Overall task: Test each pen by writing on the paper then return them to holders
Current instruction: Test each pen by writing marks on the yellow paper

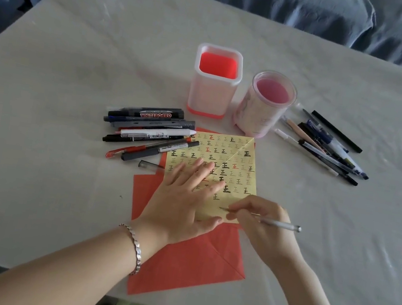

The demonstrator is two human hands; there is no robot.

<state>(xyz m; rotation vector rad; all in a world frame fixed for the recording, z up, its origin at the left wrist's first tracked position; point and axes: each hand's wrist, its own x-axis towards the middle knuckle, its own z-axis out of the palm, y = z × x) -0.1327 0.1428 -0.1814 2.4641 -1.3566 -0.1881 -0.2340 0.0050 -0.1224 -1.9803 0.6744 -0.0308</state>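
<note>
Pen pinched in right hand, tip touching near edge of yellow paper. Left hand lay flat, fingers straight, pinning sheet. I judged slip possible: if left-hand pressure eased, sheet could slide on red paper beneath, spoiling stroke.

One head-worn wide-angle camera looks forward and down at the table from close above.
</note>
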